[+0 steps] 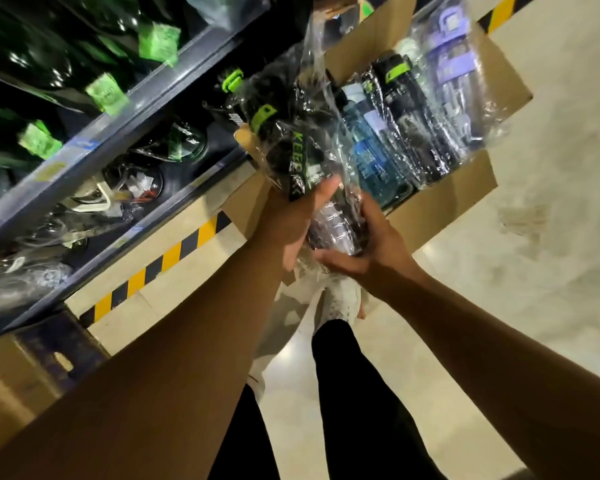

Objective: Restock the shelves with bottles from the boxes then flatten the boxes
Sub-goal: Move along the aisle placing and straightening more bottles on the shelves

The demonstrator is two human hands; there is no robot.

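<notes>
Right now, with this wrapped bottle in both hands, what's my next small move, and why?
Probably swing the wrapped bottle left toward the shelf. The left hand and right hand grip its lower end, it is over the box's edge, and similar green-tagged dark bottles stand there.

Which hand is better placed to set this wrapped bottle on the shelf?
Probably the left hand: it holds the wrapped bottle on the shelf side; the right hand cups its base.

left hand point(291, 220), right hand point(371, 251) holding wrapped bottle point(291, 147), box point(447, 199) behind
</notes>
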